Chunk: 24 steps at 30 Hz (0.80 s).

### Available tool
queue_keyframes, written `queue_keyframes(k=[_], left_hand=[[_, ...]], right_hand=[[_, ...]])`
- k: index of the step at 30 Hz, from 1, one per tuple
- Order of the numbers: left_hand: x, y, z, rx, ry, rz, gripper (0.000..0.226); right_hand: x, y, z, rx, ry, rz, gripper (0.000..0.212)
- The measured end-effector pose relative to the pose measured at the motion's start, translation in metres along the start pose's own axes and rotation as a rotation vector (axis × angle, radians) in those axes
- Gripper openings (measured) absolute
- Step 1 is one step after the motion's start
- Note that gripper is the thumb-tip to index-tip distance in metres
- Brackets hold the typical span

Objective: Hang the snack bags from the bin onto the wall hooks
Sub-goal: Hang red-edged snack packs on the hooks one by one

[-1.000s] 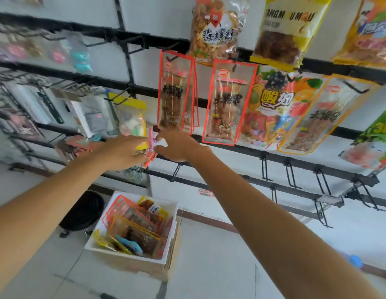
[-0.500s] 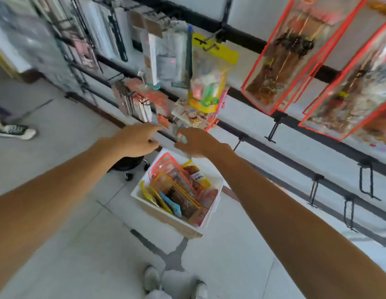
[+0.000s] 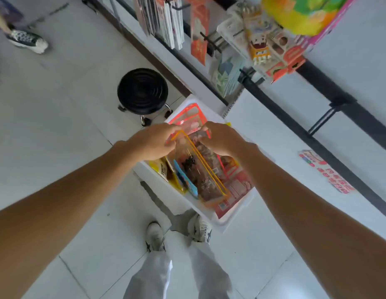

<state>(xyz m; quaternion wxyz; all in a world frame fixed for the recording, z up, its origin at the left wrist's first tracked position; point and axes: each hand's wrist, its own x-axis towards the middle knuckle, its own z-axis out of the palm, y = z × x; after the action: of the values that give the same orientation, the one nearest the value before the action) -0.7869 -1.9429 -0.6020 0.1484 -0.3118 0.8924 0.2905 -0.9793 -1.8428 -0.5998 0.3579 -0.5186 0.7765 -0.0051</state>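
A white bin (image 3: 149, 169) stands on the floor by the wall, holding several snack bags on edge. My left hand (image 3: 152, 143) pinches the top corner of an orange-edged snack bag (image 3: 210, 179) with dark snacks inside. Just across it, the thumb and fingers of my right hand (image 3: 223, 139) curl on the top of a red-edged snack bag (image 3: 187, 116) behind. A yellow bag (image 3: 162, 170) and a blue one (image 3: 185, 180) stand at the bin's left side. An empty black wall hook (image 3: 323, 119) sticks out from the rail (image 3: 295, 124) to the right.
A black round stool (image 3: 142, 91) on casters stands just beyond the bin. Toys and card packs (image 3: 261, 44) hang from upper hooks at the top. My shoes (image 3: 199, 228) are right at the bin's near edge. Another person's shoe (image 3: 28, 39) is at the far left.
My view has dropped from the hanging wall bags to the floor. Both hands came down from the hook rail into the bin and took hold of bag tops.
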Motion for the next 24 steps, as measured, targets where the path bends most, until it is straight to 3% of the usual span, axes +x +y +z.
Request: queue_keyframes(k=[5,11,15,20,24], left_hand=[[0.037,-0.017,0.054,0.152,0.164,0.013,0.059],[0.05,-0.029,0.083,0.072,0.179,0.017,0.058],[0.046,-0.027,0.08,0.058,0.159,0.006,0.059],[0.031,-0.016,0.055,0.013,0.114,-0.028,0.061],[0.011,0.003,0.025,-0.011,0.129,-0.016,0.059]], right_hand=[[0.055,0.035,0.042,-0.084,0.118,0.015,0.042],[0.081,0.048,0.08,0.093,0.237,0.035,0.041],[0.078,0.039,0.081,0.161,0.251,0.024,0.013],[0.055,0.032,0.058,0.213,0.29,-0.041,0.008],[0.02,0.027,0.028,0.321,0.363,-0.033,0.016]])
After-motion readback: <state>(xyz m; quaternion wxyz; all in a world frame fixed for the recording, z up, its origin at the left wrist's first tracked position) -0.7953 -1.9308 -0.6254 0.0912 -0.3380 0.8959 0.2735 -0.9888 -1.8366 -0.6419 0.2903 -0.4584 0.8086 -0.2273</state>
